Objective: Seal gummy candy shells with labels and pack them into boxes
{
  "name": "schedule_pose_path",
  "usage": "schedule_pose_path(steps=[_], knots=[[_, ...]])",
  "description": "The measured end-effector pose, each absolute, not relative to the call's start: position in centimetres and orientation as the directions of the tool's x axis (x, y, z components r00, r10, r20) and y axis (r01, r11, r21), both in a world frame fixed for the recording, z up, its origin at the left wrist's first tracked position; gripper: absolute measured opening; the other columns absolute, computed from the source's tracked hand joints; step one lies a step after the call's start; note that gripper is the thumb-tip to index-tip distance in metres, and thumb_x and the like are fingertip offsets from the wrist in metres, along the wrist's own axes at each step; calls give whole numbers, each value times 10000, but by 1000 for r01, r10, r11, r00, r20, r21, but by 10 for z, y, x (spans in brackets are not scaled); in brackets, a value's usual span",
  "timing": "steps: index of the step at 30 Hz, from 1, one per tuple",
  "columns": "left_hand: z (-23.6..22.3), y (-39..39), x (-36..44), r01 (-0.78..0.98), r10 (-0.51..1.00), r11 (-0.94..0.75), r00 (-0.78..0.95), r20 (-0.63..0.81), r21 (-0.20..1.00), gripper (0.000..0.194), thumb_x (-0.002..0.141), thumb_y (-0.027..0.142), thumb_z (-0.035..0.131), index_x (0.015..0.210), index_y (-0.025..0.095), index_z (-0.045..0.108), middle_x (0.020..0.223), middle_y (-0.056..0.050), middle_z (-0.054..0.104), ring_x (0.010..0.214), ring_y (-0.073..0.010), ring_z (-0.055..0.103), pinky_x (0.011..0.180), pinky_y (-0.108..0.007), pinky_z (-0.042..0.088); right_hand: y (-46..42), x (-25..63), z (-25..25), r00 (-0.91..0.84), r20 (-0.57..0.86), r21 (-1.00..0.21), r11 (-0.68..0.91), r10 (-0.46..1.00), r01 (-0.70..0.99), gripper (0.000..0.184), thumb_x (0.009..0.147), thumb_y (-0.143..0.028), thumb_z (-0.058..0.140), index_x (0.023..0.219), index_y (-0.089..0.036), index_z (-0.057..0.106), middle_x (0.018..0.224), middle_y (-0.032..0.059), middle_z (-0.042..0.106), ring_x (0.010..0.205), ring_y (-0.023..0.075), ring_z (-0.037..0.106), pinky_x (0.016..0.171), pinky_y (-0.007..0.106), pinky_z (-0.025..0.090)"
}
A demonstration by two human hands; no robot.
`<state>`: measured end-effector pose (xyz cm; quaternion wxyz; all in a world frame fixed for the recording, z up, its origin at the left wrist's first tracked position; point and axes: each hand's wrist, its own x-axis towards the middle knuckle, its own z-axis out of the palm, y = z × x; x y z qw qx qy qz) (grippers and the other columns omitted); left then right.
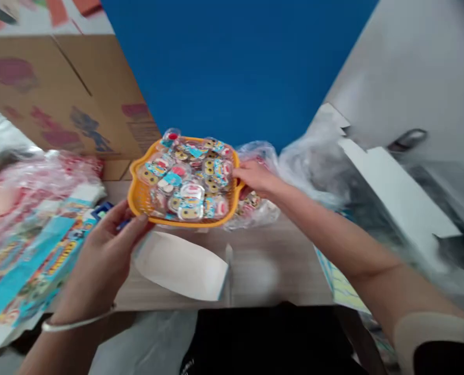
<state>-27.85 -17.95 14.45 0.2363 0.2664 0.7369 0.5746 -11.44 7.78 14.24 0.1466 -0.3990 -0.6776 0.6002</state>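
An orange plastic basket [138,200] is held above the table, tilted toward me and filled with several small clear-wrapped toy packs [188,179]. My left hand [107,250] grips the basket's near left rim, thumb on top. My right hand [257,177] holds the right rim, fingers curled around its edge. A white open carton [180,265] lies on the table just below the basket.
Flat colourful printed boxes [28,260] and crinkled plastic bags [32,177] lie at the left. A brown cardboard box [67,88] stands behind them. Clear plastic bags [305,161] and white cardboard pieces [391,187] pile up at the right. A blue wall [235,67] is behind.
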Motion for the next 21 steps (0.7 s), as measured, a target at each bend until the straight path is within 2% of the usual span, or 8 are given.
schedule_pose_path(steps=[3,6,9,12,14,16,19,21], knots=[[118,-191,-184,-165,767,130,-608,-205,978,618,705,449,830,1240,199,646,1170,-81,716,1037,-249,681,862,-309,562,74,0,149,-576,-344,-854,8,742,519,91,781,-194,590,722,-135,624,568,44,684,440,151,633,355,184,488],[83,-203,-108,-348,828,237,-416,-376,907,590,754,464,798,1257,207,631,1255,-98,683,1159,-273,638,1001,-360,503,65,92,132,-524,-464,-766,-26,714,642,74,752,-208,580,717,-158,621,587,40,690,459,148,635,377,192,499],[55,-213,-59,-421,854,347,-228,-468,838,592,788,490,765,1286,214,602,1286,-119,659,1178,-291,629,1020,-399,490,60,150,95,-499,-538,-720,-62,680,692,81,753,-220,554,772,-173,617,614,24,690,498,159,650,412,218,522],[37,-217,-40,-386,865,391,-157,-477,836,617,782,500,763,1297,219,572,1290,-131,648,1156,-281,641,998,-393,500,63,176,60,-492,-549,-717,-79,676,693,100,797,-243,533,826,-178,604,618,0,664,503,150,639,430,222,514],[34,-215,-41,-268,880,405,-143,-452,874,604,788,522,737,1284,220,569,1240,-124,668,1081,-261,667,930,-368,524,67,182,49,-503,-536,-718,-52,678,694,127,856,-276,514,851,-180,596,644,-1,662,530,147,647,462,218,511],[38,-211,-52,18,898,429,-113,-425,903,441,835,536,666,1126,206,645,1010,-82,722,890,-221,683,780,-318,526,72,183,51,-510,-529,-658,51,679,751,204,914,-339,496,846,-176,600,667,19,673,561,162,667,507,235,517],[56,-193,-76,526,929,368,-173,-328,767,366,932,507,524,767,206,652,655,-8,634,627,-161,589,602,-276,424,74,181,70,-459,-373,-377,320,807,869,322,955,-433,493,940,-160,663,758,83,723,687,233,716,630,304,539],[69,-169,-88,698,962,256,-253,-104,668,334,968,450,479,804,220,657,731,-10,669,682,-169,612,650,-283,434,73,173,83,-466,-134,-196,438,874,877,341,976,-399,483,1134,-161,668,951,126,755,890,287,728,769,362,543]])
